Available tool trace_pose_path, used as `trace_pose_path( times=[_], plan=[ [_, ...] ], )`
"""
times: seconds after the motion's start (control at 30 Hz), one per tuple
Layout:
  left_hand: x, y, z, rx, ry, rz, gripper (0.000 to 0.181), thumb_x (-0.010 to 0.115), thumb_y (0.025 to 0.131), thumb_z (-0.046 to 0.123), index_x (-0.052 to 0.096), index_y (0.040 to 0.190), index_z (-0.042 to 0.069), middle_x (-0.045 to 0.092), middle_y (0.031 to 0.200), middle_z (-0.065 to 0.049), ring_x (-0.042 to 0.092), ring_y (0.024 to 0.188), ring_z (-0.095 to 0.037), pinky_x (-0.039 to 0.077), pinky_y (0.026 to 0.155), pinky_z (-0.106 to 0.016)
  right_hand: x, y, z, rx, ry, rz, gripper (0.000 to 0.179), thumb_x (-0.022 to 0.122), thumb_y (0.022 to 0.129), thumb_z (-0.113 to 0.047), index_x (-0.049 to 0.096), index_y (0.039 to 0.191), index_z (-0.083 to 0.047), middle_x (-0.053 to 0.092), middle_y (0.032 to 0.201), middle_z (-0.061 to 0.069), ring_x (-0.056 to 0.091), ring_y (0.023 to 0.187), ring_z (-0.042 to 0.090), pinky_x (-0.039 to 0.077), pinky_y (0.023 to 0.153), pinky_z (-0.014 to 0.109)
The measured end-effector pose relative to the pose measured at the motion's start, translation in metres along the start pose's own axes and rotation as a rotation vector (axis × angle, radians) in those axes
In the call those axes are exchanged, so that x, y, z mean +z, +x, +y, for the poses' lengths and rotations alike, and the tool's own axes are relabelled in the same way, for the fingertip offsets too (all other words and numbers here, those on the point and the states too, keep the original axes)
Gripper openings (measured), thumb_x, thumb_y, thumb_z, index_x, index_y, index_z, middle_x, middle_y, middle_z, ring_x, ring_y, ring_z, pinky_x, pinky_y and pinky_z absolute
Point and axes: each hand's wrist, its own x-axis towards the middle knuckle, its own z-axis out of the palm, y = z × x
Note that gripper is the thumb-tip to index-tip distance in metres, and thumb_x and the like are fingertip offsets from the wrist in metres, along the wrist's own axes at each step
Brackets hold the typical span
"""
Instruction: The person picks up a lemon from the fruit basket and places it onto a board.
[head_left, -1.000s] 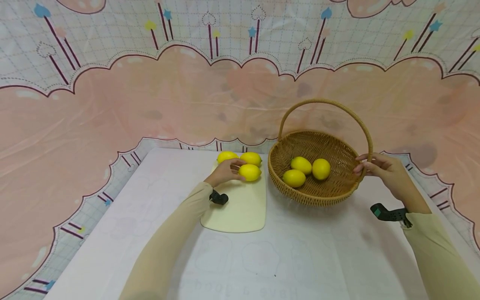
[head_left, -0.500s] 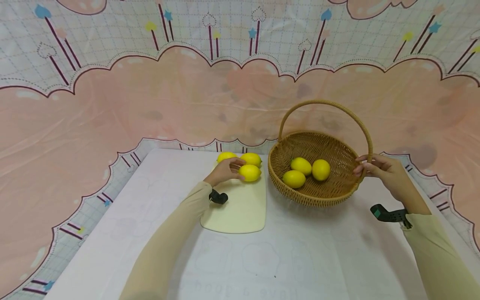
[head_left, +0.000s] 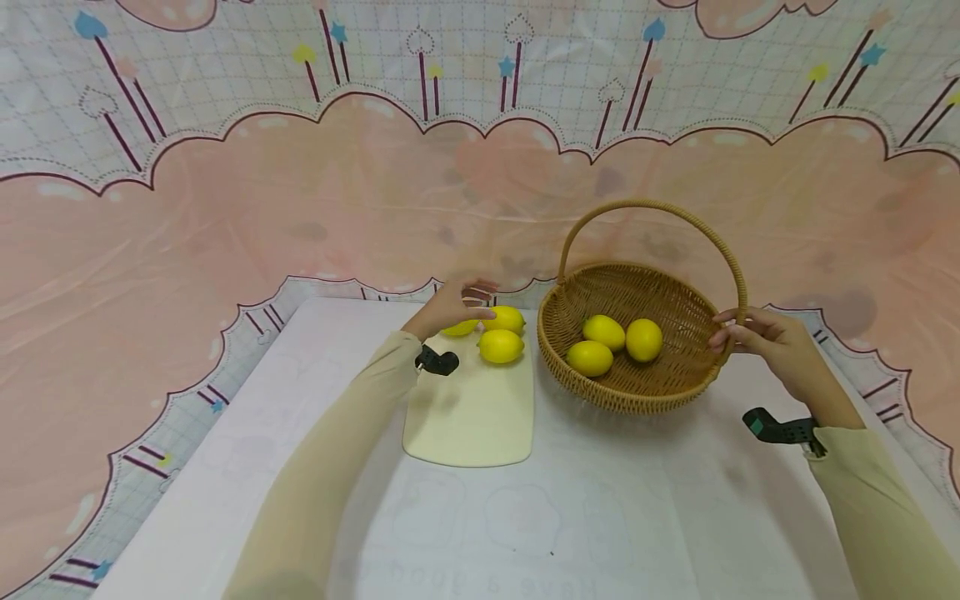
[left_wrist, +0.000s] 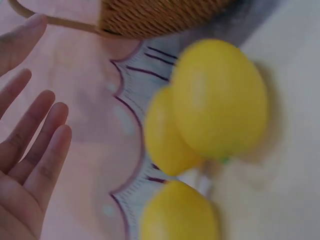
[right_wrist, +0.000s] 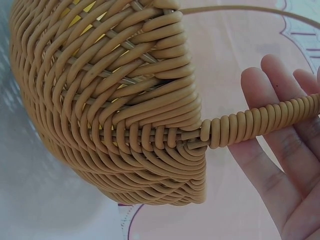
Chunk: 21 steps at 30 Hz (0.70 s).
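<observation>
Lemons (head_left: 501,347) are resting toward twelve o'clock on the pale board (head_left: 468,425), three together; the left hand (head_left: 450,308), half a second ago around the nearest one, is now hovering over the rear pair, fingers apart. At three o'clock on the wicker basket (head_left: 630,403), the right hand (head_left: 776,346) is still clamping its fingers on the handle (head_left: 652,204), three more lemons (head_left: 643,340) lying inside. White tabletop (head_left: 622,508) is spreading below; pink, candle-printed backdrop (head_left: 337,200) is hanging at twelve o'clock.

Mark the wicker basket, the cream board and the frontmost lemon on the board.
Wicker basket (head_left: 630,402): head view, front woven wall.
Cream board (head_left: 471,421): head view, bare near surface.
Frontmost lemon (head_left: 501,346): head view, middle of its visible side.
</observation>
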Motion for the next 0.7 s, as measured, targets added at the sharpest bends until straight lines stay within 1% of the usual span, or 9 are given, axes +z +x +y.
trace_pose_path(
  times=[0.1,0.2,0.27,0.33,0.43,0.5,0.53,0.63,0.7],
  plan=[
    [-0.002,0.008,0.021,0.060,0.037,-0.046,0.053,0.071,0.083,0.011,0.051,0.132,0.004,0.055,0.132,-0.013,0.053,0.119,-0.029,0.045,0.104,-0.038,0.000,0.000,0.000,0.003,-0.012,-0.002,0.022,0.044,0.096,0.004,0.059,0.112,0.004,0.072,0.084,-0.005,0.067,0.079,0.004,0.054,0.074,0.013],
    [0.000,0.016,0.043,0.106,0.069,-0.112,0.052,0.071,0.083,0.012,0.052,0.131,0.006,0.056,0.131,-0.011,0.054,0.119,-0.026,0.045,0.103,-0.036,0.000,0.000,-0.001,0.008,-0.037,-0.002,0.022,0.044,0.096,0.004,0.059,0.111,0.003,0.072,0.084,-0.005,0.066,0.079,0.004,0.054,0.074,0.013],
    [0.004,0.022,0.057,0.126,0.074,-0.163,0.051,0.070,0.084,0.012,0.052,0.131,0.005,0.056,0.130,-0.012,0.054,0.119,-0.027,0.044,0.104,-0.036,0.000,-0.001,-0.001,0.017,-0.060,0.005,0.022,0.044,0.096,0.003,0.060,0.110,-0.001,0.071,0.083,-0.006,0.066,0.079,0.003,0.054,0.073,0.013],
    [0.011,0.028,0.071,0.139,0.071,-0.214,0.051,0.070,0.084,0.011,0.052,0.131,0.004,0.055,0.130,-0.014,0.053,0.120,-0.028,0.042,0.106,-0.037,0.000,-0.002,-0.001,0.018,-0.065,0.006,0.021,0.045,0.096,0.003,0.060,0.110,-0.001,0.071,0.082,-0.006,0.066,0.079,0.003,0.054,0.073,0.013],
    [0.023,0.037,0.087,0.154,0.073,-0.286,0.050,0.069,0.084,0.010,0.051,0.130,0.002,0.055,0.130,-0.016,0.051,0.121,-0.031,0.041,0.107,-0.038,0.000,-0.002,-0.002,0.017,-0.046,0.008,0.021,0.045,0.095,0.003,0.060,0.109,0.001,0.071,0.081,-0.005,0.065,0.078,0.004,0.054,0.073,0.014],
    [0.031,0.044,0.094,0.161,0.077,-0.331,0.049,0.069,0.084,0.010,0.052,0.129,0.002,0.054,0.130,-0.017,0.051,0.121,-0.030,0.041,0.107,-0.037,0.000,-0.002,-0.002,0.008,-0.036,0.003,0.020,0.045,0.095,0.004,0.059,0.110,0.005,0.070,0.081,-0.004,0.065,0.078,0.004,0.054,0.073,0.014],
    [0.036,0.048,0.097,0.166,0.086,-0.351,0.049,0.069,0.084,0.009,0.052,0.129,0.002,0.054,0.131,-0.017,0.052,0.120,-0.030,0.042,0.106,-0.036,-0.001,-0.002,-0.002,0.006,-0.042,0.004,0.020,0.045,0.095,0.004,0.059,0.110,0.004,0.070,0.081,-0.004,0.065,0.078,0.004,0.054,0.073,0.013],
    [0.047,0.061,0.104,0.163,0.126,-0.401,0.048,0.070,0.084,0.010,0.053,0.128,0.003,0.055,0.131,-0.014,0.053,0.120,-0.026,0.044,0.104,-0.032,-0.001,-0.001,-0.002,0.002,-0.060,0.006,0.020,0.045,0.095,0.004,0.059,0.110,0.002,0.070,0.080,-0.005,0.065,0.077,0.004,0.054,0.072,0.013],
    [0.054,0.070,0.105,0.157,0.162,-0.425,0.047,0.071,0.083,0.011,0.054,0.127,0.004,0.055,0.131,-0.012,0.053,0.121,-0.024,0.045,0.102,-0.027,-0.001,-0.001,-0.001,0.002,-0.044,0.004,0.022,0.045,0.096,0.003,0.061,0.109,-0.001,0.070,0.080,-0.005,0.065,0.077,0.004,0.054,0.072,0.013]
  ],
)
